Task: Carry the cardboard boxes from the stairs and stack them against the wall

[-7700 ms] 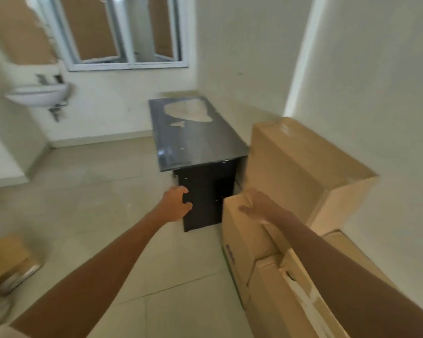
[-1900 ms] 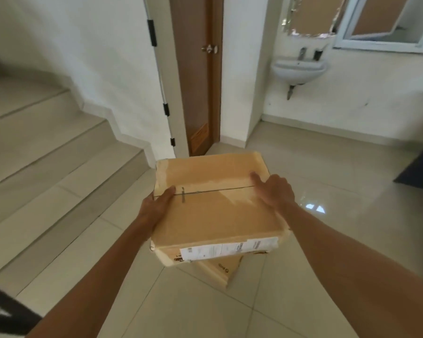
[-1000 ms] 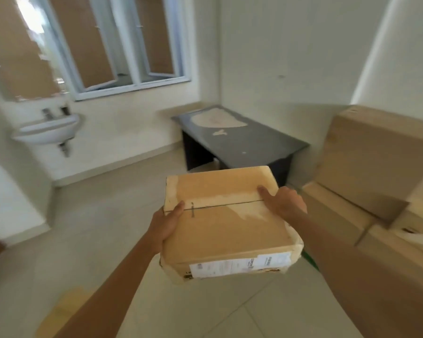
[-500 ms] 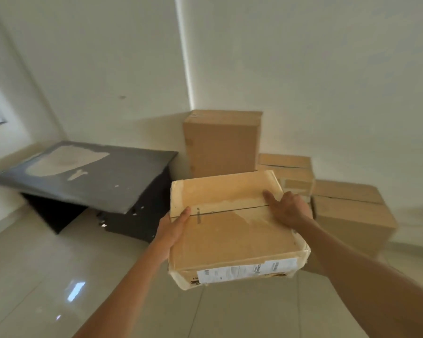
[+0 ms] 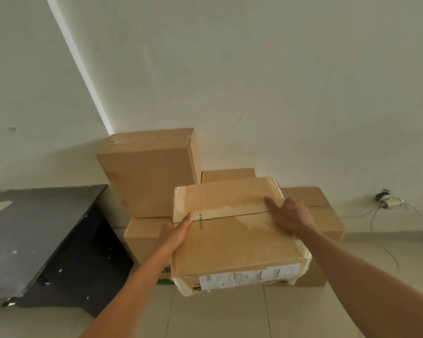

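Observation:
I carry a flat cardboard box (image 5: 232,242) with a white shipping label on its near side, held in the air in front of me. My left hand (image 5: 176,231) grips its left edge, thumb on top. My right hand (image 5: 289,214) grips the right edge, thumb lying along the top. Behind it, a stack of cardboard boxes stands against the white wall: a tall box (image 5: 149,172) on a lower box (image 5: 144,236), a small box (image 5: 227,174) at the back and a wide box (image 5: 325,215) to the right.
A dark, scuffed table (image 5: 34,230) stands to the left of the stack. A wall socket with a white plug and cables (image 5: 388,202) is low on the wall at the right. Pale floor tiles (image 5: 217,313) lie below me.
I have walked closer to the stack with the box; the stacked boxes now look larger and sit right behind the carried box. My grip has not changed.

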